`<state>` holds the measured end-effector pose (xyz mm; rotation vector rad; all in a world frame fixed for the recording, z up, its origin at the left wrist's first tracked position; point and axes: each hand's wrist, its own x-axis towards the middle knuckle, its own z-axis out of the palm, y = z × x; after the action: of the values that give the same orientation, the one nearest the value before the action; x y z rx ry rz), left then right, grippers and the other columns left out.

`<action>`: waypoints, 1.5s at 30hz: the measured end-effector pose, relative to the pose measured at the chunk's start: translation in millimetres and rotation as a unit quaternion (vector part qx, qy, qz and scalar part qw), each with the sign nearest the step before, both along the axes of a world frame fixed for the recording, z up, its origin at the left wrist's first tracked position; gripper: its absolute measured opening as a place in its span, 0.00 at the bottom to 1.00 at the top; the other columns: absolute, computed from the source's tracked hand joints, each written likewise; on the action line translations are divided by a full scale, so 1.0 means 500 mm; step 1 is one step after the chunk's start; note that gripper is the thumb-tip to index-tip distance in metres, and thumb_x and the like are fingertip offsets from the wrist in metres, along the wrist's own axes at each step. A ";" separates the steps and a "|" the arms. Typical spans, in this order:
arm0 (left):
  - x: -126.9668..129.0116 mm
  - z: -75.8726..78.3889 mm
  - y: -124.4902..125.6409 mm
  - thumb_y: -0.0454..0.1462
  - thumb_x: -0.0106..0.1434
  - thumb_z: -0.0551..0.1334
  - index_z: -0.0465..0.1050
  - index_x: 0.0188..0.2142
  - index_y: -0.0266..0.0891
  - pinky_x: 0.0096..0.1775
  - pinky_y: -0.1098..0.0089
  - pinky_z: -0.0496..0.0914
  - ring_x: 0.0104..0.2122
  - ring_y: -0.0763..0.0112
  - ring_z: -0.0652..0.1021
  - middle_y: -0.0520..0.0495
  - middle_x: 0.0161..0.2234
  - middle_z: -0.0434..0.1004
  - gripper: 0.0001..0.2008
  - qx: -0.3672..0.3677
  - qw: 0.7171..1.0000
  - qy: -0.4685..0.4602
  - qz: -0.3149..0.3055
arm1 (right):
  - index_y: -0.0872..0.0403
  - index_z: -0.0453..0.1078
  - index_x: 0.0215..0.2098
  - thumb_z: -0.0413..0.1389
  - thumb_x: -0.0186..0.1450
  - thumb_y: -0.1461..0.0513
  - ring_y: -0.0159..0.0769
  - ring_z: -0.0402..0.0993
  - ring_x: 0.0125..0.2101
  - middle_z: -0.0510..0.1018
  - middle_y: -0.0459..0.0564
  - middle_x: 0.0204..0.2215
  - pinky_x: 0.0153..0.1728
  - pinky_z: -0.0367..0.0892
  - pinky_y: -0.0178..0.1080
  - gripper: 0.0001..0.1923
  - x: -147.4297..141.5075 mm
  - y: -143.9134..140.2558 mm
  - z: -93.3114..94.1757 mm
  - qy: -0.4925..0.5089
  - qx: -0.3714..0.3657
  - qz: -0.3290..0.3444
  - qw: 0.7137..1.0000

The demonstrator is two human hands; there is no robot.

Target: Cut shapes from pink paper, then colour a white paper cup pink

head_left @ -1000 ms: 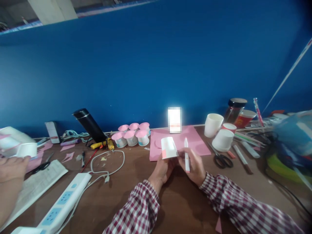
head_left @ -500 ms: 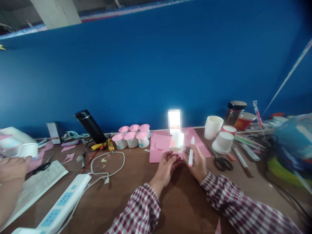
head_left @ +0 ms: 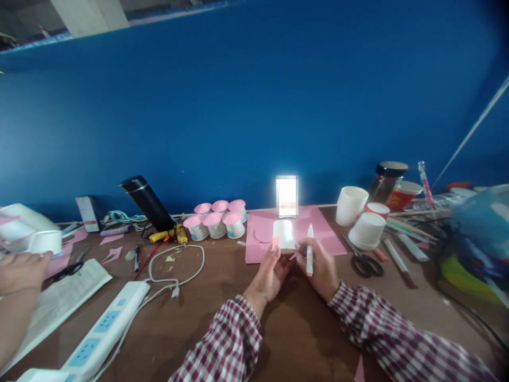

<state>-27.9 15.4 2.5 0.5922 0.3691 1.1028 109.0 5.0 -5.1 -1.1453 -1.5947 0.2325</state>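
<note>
A white paper cup [head_left: 283,233] lies on its side in my left hand [head_left: 269,276], its mouth toward me and my thumb along its left edge. In my right hand [head_left: 321,268] is a white marker pen [head_left: 310,252] with a pinkish-red end, standing nearly upright between thumb and fingers. The right fingers are close to the cup's rim; whether they touch it I cannot tell. Under and behind the cup lie pink paper sheets [head_left: 318,228], with a curved cut line left of the cup. Just behind it stands a glowing phone-like screen [head_left: 287,196], its content blurred.
Several cups with pink tops [head_left: 214,225] stand left of the sheets. At right are scissors [head_left: 368,265], white cups [head_left: 366,232] and a lidded jar [head_left: 387,183]. A power strip [head_left: 105,326], cable and black flask [head_left: 147,204] lie left. Another person's hand [head_left: 24,273] is far left.
My left hand has closed on the paper cup and turned it, so its mouth faces me more. The marker pen has shifted slightly toward me in my right hand.
</note>
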 end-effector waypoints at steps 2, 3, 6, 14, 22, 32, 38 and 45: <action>-0.002 -0.002 0.005 0.49 0.60 0.57 0.68 0.49 0.38 0.50 0.62 0.65 0.44 0.63 0.74 0.40 0.46 0.74 0.23 -0.035 0.999 -0.011 -0.003 | 0.52 0.64 0.39 0.54 0.62 0.64 0.33 0.73 0.28 0.74 0.47 0.30 0.31 0.70 0.34 0.07 -0.001 -0.003 0.004 -0.012 0.001 -0.005 1.000; -0.003 -0.003 0.009 0.51 0.60 0.55 0.68 0.49 0.37 0.49 0.61 0.65 0.44 0.62 0.74 0.40 0.46 0.74 0.25 -0.055 0.998 -0.013 -0.005 | 0.52 0.64 0.39 0.54 0.61 0.64 0.34 0.73 0.28 0.74 0.47 0.30 0.31 0.70 0.34 0.07 -0.002 -0.004 0.006 -0.015 0.002 -0.008 1.000; -0.005 -0.007 0.016 0.55 0.61 0.50 0.68 0.50 0.35 0.48 0.60 0.66 0.43 0.60 0.75 0.37 0.43 0.75 0.29 -0.094 0.996 -0.004 -0.007 | 0.52 0.63 0.39 0.53 0.62 0.64 0.33 0.73 0.28 0.74 0.47 0.29 0.30 0.69 0.34 0.07 -0.003 -0.008 0.007 -0.017 0.002 -0.001 1.000; -0.004 -0.011 0.018 0.58 0.59 0.48 0.66 0.51 0.33 0.46 0.58 0.68 0.42 0.57 0.76 0.34 0.42 0.75 0.34 -0.091 0.996 0.007 0.003 | 0.53 0.64 0.39 0.53 0.61 0.65 0.33 0.73 0.29 0.74 0.48 0.31 0.32 0.69 0.34 0.07 -0.006 -0.008 0.004 -0.037 -0.019 0.027 0.999; -0.008 -0.002 0.006 0.51 0.58 0.59 0.66 0.51 0.34 0.50 0.59 0.65 0.44 0.60 0.74 0.36 0.47 0.73 0.28 -0.015 1.000 0.016 -0.020 | 0.53 0.64 0.40 0.54 0.62 0.63 0.31 0.71 0.25 0.73 0.46 0.29 0.28 0.69 0.33 0.07 -0.004 -0.007 0.007 -0.010 -0.020 0.021 1.000; -0.015 -0.009 0.019 0.50 0.57 0.60 0.69 0.46 0.35 0.45 0.64 0.68 0.36 0.67 0.76 0.42 0.36 0.76 0.25 -0.047 0.998 0.006 0.047 | 0.53 0.62 0.47 0.49 0.66 0.62 0.34 0.73 0.30 0.74 0.48 0.30 0.34 0.70 0.37 0.11 -0.006 -0.017 0.041 0.093 0.002 0.037 0.995; -0.012 -0.003 0.017 0.57 0.58 0.52 0.69 0.49 0.37 0.44 0.63 0.69 0.35 0.66 0.75 0.43 0.34 0.76 0.30 -0.056 0.997 0.016 0.046 | 0.55 0.71 0.38 0.49 0.67 0.58 0.33 0.70 0.22 0.71 0.46 0.21 0.26 0.68 0.35 0.12 -0.014 -0.049 0.093 0.079 -0.024 0.027 0.996; -0.003 -0.002 0.016 0.59 0.57 0.51 0.67 0.51 0.37 0.46 0.60 0.68 0.45 0.57 0.74 0.38 0.44 0.75 0.33 -0.056 0.995 0.033 0.071 | 0.55 0.68 0.40 0.48 0.66 0.62 0.36 0.73 0.31 0.76 0.52 0.32 0.34 0.68 0.38 0.09 -0.021 -0.060 0.093 -0.013 -0.006 0.056 0.998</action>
<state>-29.5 23.2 1.5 0.5085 0.5337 1.1925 98.4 -25.1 41.3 -1.0727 -1.6846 0.3012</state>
